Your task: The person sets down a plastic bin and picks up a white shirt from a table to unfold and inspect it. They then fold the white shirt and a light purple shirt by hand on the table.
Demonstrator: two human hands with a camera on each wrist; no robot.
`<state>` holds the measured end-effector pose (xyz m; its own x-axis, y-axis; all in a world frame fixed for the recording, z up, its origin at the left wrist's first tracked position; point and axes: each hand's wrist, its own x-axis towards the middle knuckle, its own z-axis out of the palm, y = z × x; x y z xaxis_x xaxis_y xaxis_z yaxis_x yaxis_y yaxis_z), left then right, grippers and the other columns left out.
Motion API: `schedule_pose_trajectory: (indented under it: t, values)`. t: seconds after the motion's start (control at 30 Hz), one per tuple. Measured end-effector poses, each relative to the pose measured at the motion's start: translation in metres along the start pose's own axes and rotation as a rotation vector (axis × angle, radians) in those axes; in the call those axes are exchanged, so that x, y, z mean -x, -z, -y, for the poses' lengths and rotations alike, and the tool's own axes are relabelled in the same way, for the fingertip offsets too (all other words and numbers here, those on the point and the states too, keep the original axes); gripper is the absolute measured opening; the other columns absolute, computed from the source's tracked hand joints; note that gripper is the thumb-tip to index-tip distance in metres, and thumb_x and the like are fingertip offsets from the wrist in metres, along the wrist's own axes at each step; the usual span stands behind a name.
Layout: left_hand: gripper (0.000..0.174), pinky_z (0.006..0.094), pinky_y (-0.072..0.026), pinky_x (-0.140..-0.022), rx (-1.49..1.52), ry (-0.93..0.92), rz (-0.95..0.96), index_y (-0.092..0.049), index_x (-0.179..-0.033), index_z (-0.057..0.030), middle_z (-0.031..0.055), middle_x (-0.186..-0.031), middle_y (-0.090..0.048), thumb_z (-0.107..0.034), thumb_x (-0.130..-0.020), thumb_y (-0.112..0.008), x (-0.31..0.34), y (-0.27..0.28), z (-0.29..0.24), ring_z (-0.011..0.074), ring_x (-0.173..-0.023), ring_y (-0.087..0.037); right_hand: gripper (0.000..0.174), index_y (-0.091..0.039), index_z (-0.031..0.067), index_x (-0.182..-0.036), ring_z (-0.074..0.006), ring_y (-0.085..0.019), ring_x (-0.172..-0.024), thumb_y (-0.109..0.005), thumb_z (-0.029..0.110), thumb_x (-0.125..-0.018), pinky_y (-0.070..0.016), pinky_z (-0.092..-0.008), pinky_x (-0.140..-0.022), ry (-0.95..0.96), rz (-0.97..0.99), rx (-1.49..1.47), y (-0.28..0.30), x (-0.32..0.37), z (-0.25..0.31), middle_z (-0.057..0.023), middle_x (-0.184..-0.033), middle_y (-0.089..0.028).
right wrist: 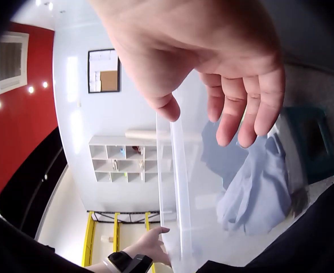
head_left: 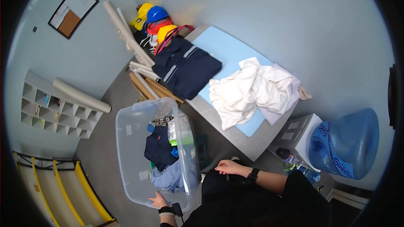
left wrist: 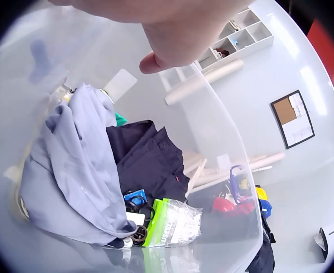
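Fingers of left hand (head_left: 159,201) on rim of one bin (head_left: 126,143), grip unclear; right hand (head_left: 227,167) loose, empty; four helmets (head_left: 156,13).

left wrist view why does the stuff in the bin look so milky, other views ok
Left wrist view: it seems to look through the clear bin wall, so the clothes go hazy; the left hand is a close blur. Right wrist view: the right hand is soft too. Head view: sharp, but fisheye-bent with dark corners.
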<state>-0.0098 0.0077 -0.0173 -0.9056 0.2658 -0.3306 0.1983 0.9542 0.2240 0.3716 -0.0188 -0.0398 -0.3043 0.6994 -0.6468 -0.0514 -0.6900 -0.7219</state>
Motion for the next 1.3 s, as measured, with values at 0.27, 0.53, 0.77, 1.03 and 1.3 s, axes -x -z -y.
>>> schedule_pose_trajectory:
  t: [0.27,0.53,0.77,1.03,1.3]
  values:
    - [0.069,0.0423,-0.0247,-0.097,0.097,-0.822,-0.011,-0.028,-0.130,-0.0050,0.0246,-0.130,-0.025,-0.027,-0.071,-0.057,0.080,-0.053,-0.113,0.0375,-0.120,-0.027,0.024,-0.054,-0.0012,-0.088,-0.0128,-0.055,-0.065,-0.055,0.021,-0.081,-0.0446,-0.0236,-0.059,0.073,-0.511,-0.236,0.085,0.085,-0.002,-0.0077,-0.073,-0.058]
    - [0.037,0.0374,-0.0330,-0.090,0.375,-1.840,0.717,-0.048,-0.104,-0.0001,0.0179,-0.110,-0.047,-0.005,-0.069,-0.058,0.283,-0.059,-0.246,0.0317,-0.105,-0.044,0.016,-0.054,-0.0020,-0.081,-0.0130,-0.055,-0.060,-0.052,0.014,-0.079,-0.0444,-0.0245,-0.057,0.301,-1.010,-0.449,0.128,0.107,0.025,-0.0070,-0.067,-0.058]
    - [0.077,0.0502,-0.0266,-0.092,0.008,-2.304,0.755,-0.037,-0.120,0.0018,0.0254,-0.122,-0.035,-0.038,-0.062,-0.068,0.377,-0.116,-0.302,0.0385,-0.114,-0.034,0.022,-0.055,0.0012,-0.091,-0.0161,-0.054,-0.068,-0.057,0.014,-0.073,-0.0445,-0.0277,-0.062,0.342,-1.509,-0.063,0.164,0.094,0.103,-0.0088,-0.078,-0.056]
    - [0.080,0.0605,-0.0168,-0.092,-0.327,-2.256,0.966,-0.026,-0.129,-0.0006,0.0240,-0.130,-0.028,-0.042,-0.069,-0.060,0.377,-0.157,-0.300,0.0386,-0.122,-0.024,0.045,-0.049,0.0064,-0.109,-0.0316,-0.047,-0.093,-0.060,0.014,-0.065,-0.0442,-0.0374,-0.073,0.173,-1.629,0.677,0.182,0.055,0.127,-0.0140,-0.101,-0.047]
    - [0.030,0.0449,-0.0373,-0.084,0.170,-2.064,0.969,-0.053,-0.104,0.0014,0.0236,-0.100,-0.055,-0.017,-0.079,-0.052,0.379,-0.160,-0.288,0.0369,-0.098,-0.050,0.017,-0.054,0.0077,-0.085,-0.0269,-0.052,-0.081,-0.057,0.012,-0.068,-0.0459,-0.0377,-0.064,0.087,-1.407,0.774,0.224,0.053,0.093,-0.0082,-0.086,-0.052]
